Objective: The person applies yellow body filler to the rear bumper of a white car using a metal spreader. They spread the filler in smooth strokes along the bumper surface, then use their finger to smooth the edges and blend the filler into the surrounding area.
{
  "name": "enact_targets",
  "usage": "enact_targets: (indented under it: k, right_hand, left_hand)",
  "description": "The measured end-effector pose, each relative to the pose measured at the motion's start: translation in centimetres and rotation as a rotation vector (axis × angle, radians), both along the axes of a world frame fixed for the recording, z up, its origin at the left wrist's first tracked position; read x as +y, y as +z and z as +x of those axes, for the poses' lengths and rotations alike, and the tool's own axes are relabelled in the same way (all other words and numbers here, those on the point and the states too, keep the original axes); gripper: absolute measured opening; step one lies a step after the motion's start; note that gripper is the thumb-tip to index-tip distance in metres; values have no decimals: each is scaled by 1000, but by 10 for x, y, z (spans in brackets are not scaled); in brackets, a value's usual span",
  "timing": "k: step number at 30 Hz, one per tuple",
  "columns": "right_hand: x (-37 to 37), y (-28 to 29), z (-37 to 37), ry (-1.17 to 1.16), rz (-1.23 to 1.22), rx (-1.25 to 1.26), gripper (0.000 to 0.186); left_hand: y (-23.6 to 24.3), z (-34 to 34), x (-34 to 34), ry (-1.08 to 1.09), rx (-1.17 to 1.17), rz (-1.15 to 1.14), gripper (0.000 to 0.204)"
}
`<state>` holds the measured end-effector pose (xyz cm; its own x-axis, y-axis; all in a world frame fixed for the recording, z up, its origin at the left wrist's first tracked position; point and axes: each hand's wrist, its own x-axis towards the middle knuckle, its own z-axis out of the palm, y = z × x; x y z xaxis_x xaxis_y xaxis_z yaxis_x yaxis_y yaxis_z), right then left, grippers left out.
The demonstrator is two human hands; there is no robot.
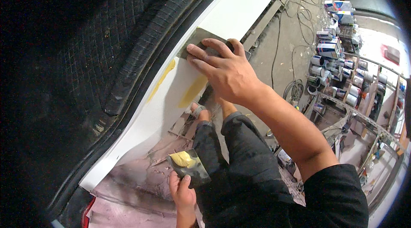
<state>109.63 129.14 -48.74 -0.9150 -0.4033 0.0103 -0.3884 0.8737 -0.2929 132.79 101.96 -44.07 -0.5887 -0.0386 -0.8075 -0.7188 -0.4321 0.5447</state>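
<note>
My right hand [227,67] lies over a flat dark spreader [195,39], its fingers pressing the blade against a white painted car panel [227,7]. Below the blade, the panel carries a narrow yellow putty streak [162,81] near its edge and a wider, thinner yellow patch [192,92]. Lower down, my left hand [184,191] pinches the corner of a thin dark plate [198,174] between thumb and fingers. A lump of yellow putty [182,158] sits on that plate, held apart from the panel.
The car's dark interior with a ribbed trim [158,35] fills the left side. Cables [295,91] lie coiled on the concrete floor [267,56]. Several paint cans [338,71] and boxes crowd the right, beside a metal rack [355,108]. Pinkish sheeting [132,185] lies below the panel.
</note>
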Motion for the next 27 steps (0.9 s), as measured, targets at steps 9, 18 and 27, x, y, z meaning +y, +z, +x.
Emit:
enact_targets:
  k: [9,18,27]
  right_hand:
    - [-17,4,8,19,-38,32,40]
    - [8,40,36,-10,-527,-171,51]
    - [-34,57,100,-442,-1850,-1145,51]
  left_hand:
    - [1,-3,5,-17,-7,5,47]
    - [20,-40,17,119,23,212,61]
    - [21,-71,31,-7,45,498,59]
